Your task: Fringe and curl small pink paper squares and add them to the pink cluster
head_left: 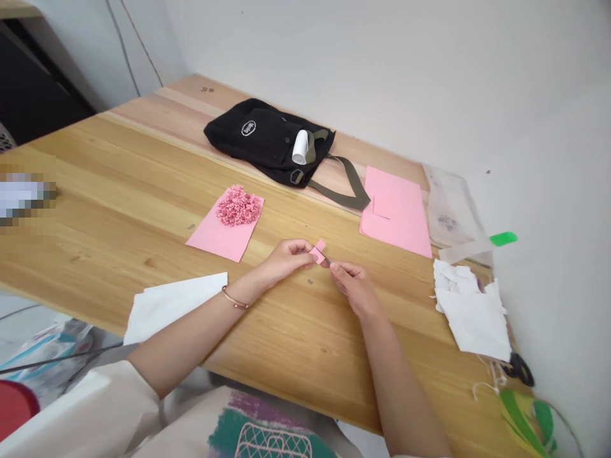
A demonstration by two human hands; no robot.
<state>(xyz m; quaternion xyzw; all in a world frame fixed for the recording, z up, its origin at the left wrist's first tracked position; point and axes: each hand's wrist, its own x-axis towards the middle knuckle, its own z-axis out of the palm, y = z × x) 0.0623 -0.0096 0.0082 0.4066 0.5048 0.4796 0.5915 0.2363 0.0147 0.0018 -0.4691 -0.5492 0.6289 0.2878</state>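
Between the fingers and thumb of my left hand is a small piece of pink sheet, with a short tab sticking up past the fingertips. My right hand is closed on a thin dark pointed tool, whose tip touches the pink piece. Most of the tool is hidden inside the fingers, so its kind is unclear. Both hands meet above the wooden table. Beyond my left hand, a bunch of tiny pink buds lies on a pink sheet.
A black bag with a white roll lies at the back. Pink sheets are behind my right hand. White cloth pieces, black-handled scissors and green tape sit rightward. White cloth lies near my left forearm.
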